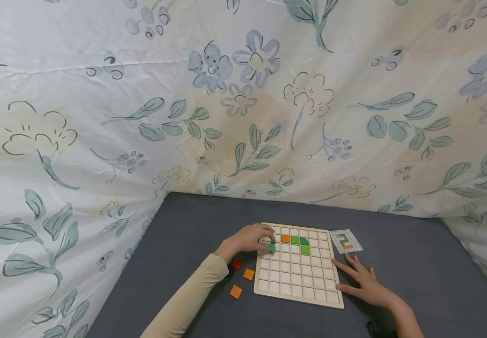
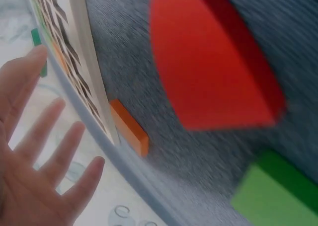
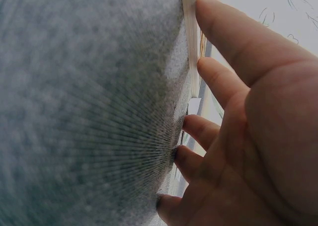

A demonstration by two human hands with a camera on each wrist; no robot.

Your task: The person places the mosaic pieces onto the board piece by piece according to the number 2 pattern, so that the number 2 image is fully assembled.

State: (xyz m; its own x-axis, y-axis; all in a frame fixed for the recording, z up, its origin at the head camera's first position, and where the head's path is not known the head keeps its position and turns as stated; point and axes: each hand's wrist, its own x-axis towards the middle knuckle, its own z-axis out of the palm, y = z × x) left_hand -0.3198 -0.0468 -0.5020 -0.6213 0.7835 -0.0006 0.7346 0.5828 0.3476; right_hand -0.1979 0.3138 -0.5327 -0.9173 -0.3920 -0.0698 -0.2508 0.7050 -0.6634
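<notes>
A wooden grid board (image 1: 298,290) lies on the grey table. Its top rows hold an orange tile (image 1: 285,238) and three green tiles (image 1: 305,249). My left hand (image 1: 267,240) reaches over the board's upper left corner and pinches a small green piece (image 1: 272,247) at its fingertips. In the left wrist view that green piece (image 2: 37,37) shows behind a fingertip by the board (image 2: 87,52). My right hand (image 1: 355,274) lies flat on the table, fingers spread, touching the board's right edge (image 3: 189,37).
Left of the board lie a red piece (image 1: 236,264) and two orange tiles (image 1: 249,274) (image 1: 235,291). A small pattern card (image 1: 345,241) sits by the board's top right corner. A flowered sheet (image 1: 243,117) walls in the table at the back and sides.
</notes>
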